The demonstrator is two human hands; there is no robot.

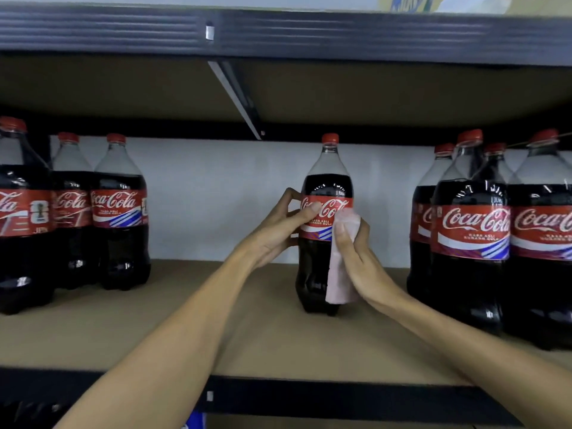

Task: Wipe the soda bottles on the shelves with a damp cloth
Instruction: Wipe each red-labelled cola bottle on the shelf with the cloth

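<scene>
A single cola bottle (325,181) with a red cap and red label stands upright in the middle of the brown shelf board (216,329). My left hand (278,227) grips it at the label from the left, thumb across the front. My right hand (356,252) holds a pale pink cloth (340,274) pressed against the bottle's right front side, the cloth hanging down toward the base.
Three cola bottles (119,209) stand grouped at the left of the shelf, and several more (476,230) crowd the right. A dark shelf beam (278,32) runs overhead and a dark front rail (309,397) below. White wall behind.
</scene>
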